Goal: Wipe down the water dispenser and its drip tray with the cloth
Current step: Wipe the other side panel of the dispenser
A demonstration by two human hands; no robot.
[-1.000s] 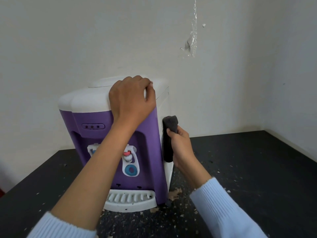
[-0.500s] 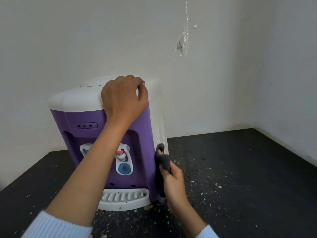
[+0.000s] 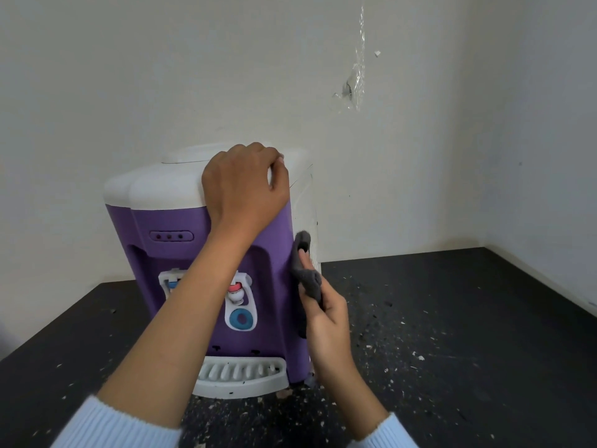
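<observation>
At the worktop's (image 3: pixel 452 318) back edge: water dispenser (image 3: pixel 181 221), side wipe.
Right grip (image 3: pixel 329 321) clenches the cloth (image 3: pixel 310 282) against its right flank; left grip (image 3: pixel 245 185) clasps the top; drip tray (image 3: pixel 239 379) lies below-left of the cloth.

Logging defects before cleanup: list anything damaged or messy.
Pale flakes litter the black tabletop around the purple-and-white water dispenser; dark specks dot its white slotted drip tray. A torn clear tape strip clings to the wall.
</observation>
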